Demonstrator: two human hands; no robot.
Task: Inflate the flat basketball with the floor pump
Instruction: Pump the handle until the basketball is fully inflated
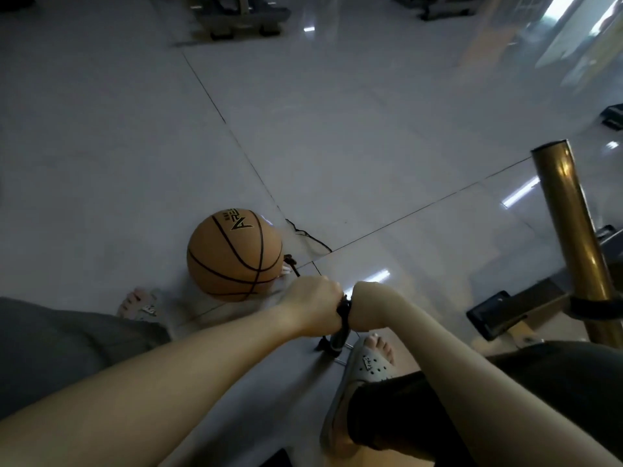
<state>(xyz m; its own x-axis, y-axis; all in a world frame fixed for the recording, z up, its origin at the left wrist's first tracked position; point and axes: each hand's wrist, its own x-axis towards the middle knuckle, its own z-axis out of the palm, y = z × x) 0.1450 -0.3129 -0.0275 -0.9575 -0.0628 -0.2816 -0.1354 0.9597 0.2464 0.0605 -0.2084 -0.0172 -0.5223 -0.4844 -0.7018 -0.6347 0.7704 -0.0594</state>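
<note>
— Setting?

— Item one: a dim room with a glossy grey tiled floor (337, 129) and dark grout lines. A brass-coloured post (573, 230) stands at my right.

— The ball?

— Item two: an orange basketball (234, 256) on the floor, ahead and to my left, just beyond my knuckles. It looks round from here, so I judge it partly filled, but I cannot tell how firm it is. It should be light, with a pebbled skin, and apt to roll if nudged. A thin black hose (293, 266) meets its near right side. I judge that joint the delicate spot, so I would steady the ball by its body and never by the hose.

— The pump?

— Item three: a floor pump with a black handle (344, 310) over a slim barrel (337, 342). I expect it to be stiff and inclined to tip. It is best taken at the handle's two ends. My right sandal (364, 365) sits beside the base, though I cannot tell whether it pins a footplate.

— Grip?

— Item four: my left hand (312, 306) is clenched round the handle's left end and my right hand (369, 306) round the right end. The fists nearly meet, with only a sliver of handle showing between them.
</note>
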